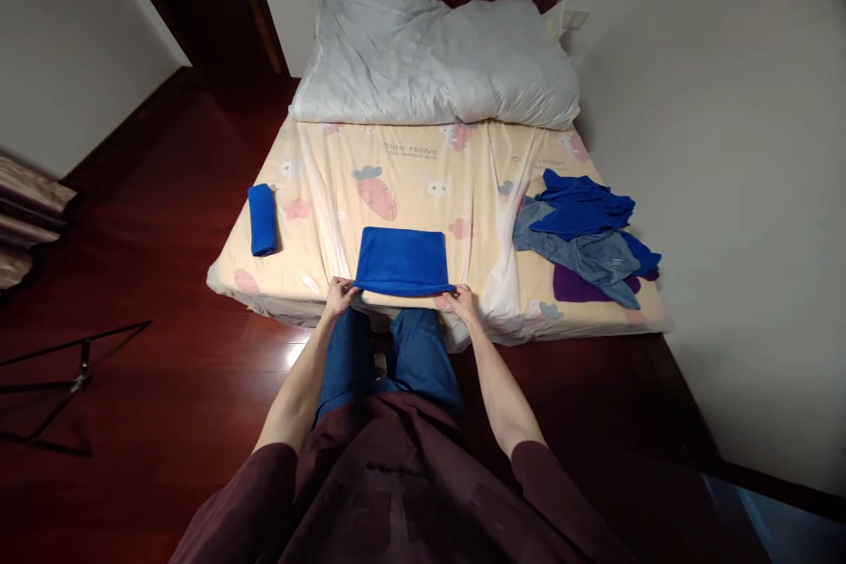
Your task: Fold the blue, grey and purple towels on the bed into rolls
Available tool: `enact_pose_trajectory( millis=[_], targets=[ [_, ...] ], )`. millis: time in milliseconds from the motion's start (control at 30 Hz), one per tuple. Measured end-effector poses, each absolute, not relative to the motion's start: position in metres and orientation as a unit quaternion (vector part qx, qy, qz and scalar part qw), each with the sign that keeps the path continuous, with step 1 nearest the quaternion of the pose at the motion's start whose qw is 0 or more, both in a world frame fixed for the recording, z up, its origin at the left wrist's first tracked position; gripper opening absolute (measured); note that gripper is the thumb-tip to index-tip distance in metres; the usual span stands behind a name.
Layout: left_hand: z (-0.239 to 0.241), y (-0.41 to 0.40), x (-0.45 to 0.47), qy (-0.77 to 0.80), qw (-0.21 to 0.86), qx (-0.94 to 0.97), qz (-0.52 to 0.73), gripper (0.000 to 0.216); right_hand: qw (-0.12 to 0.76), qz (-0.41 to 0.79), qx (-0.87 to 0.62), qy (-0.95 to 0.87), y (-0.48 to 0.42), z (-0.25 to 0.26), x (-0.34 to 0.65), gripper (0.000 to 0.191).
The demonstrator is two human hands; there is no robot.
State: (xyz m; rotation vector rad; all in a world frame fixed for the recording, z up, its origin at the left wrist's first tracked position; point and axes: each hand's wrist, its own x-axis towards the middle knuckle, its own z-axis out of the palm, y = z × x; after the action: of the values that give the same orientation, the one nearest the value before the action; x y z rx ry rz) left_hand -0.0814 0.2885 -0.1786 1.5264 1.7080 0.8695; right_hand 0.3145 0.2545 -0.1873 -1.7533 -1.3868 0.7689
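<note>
A blue towel (402,256) lies folded into a rectangle at the near edge of the bed, its front edge turned up in a narrow fold. My left hand (340,295) pinches the left end of that front edge. At the right end, my right hand (462,301) grips the same edge between thumb and fingers. Off to the left rests a rolled blue towel (263,220). On the right side of the bed is a loose heap of cloths, with a blue cloth (585,204) on top, a grey-blue cloth (588,256) and a purple cloth (575,284) beneath.
The bed (310,238) has a yellow patterned sheet under a thin translucent cover. A bulky pale quilt (436,62) covers its far end. Black tripod legs (83,379) stand on the dark red floor at left. A wall (727,150) runs along the right.
</note>
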Motion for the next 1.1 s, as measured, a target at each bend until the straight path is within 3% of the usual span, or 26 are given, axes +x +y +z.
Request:
enact_pose_trajectory(
  millis=[233, 567, 967, 1100],
  targets=[
    [-0.176, 0.289, -0.084, 0.66, 0.349, 0.574, 0.336, 0.038, 0.364, 0.308, -0.666, -0.574, 0.252, -0.178, 0.317, 0.055],
    [-0.174, 0.295, -0.081, 0.674, 0.326, 0.587, 0.31, 0.035, 0.415, 0.339, -0.669, -0.515, 0.251, -0.189, 0.317, 0.051],
    [-0.171, 0.304, -0.076, 0.681, 0.342, 0.59, 0.268, 0.036, 0.417, 0.33, -0.686, -0.498, 0.255, -0.194, 0.313, 0.046],
    [-0.167, 0.291, -0.075, 0.696, 0.299, 0.578, 0.302, 0.036, 0.433, 0.281, -0.705, -0.486, 0.244, -0.189, 0.305, 0.05]
  ],
)
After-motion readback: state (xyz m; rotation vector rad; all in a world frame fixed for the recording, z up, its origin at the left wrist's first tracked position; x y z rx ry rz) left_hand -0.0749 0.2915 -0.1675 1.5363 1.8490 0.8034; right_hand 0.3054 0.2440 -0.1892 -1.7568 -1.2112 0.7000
